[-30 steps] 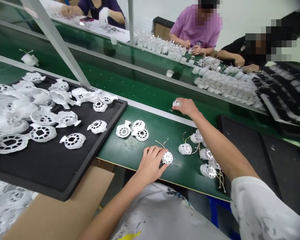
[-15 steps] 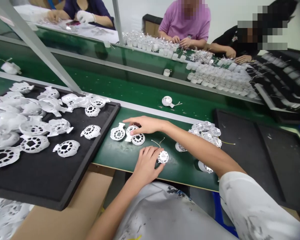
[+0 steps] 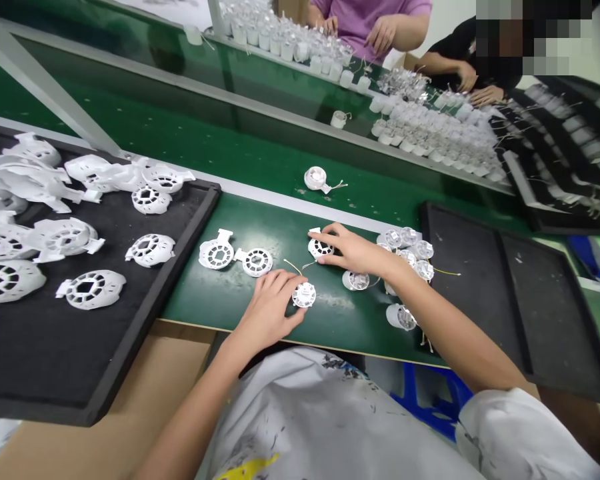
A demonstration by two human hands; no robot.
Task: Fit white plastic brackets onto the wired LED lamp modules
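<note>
1. On our green workbench [image 3: 337, 327], our left hand [image 3: 267, 313] curls against a wired white disc [image 3: 304, 295], seemingly steadying it.
2. Our right hand [image 3: 353, 251] closes around a white plastic housing [image 3: 320, 249], apparently kept near other wired units [image 3: 405, 257].

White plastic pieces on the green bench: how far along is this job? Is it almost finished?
Not nearly. Some look done: the white cups on the green bench have wires attached. In hand: the left hand is on a wired white disc, and the right hand touches another white piece. Seemingly left: the many loose white rings on the black tray.
</note>
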